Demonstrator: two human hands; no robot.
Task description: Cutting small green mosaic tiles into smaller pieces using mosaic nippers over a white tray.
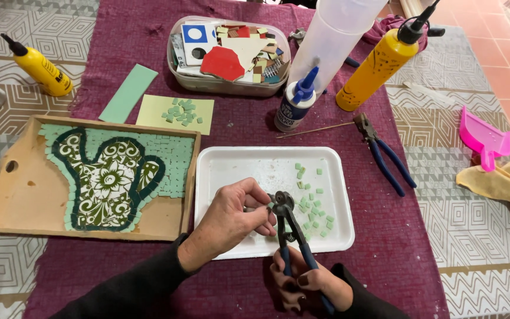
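- The right hand (311, 283), at the near edge of the surface (408, 260), is clenched around the blue handles of the tile nippers (287, 227).
- The left hand (231, 215) pinches a small piece at the nippers' head; the piece itself is too hidden to make out.
- Best to keep the cut over the white tray (237, 171), so that chips land among the green tile bits (314, 204).
- The nippers' long axis runs near-to-far, the head pointing away and slightly left.
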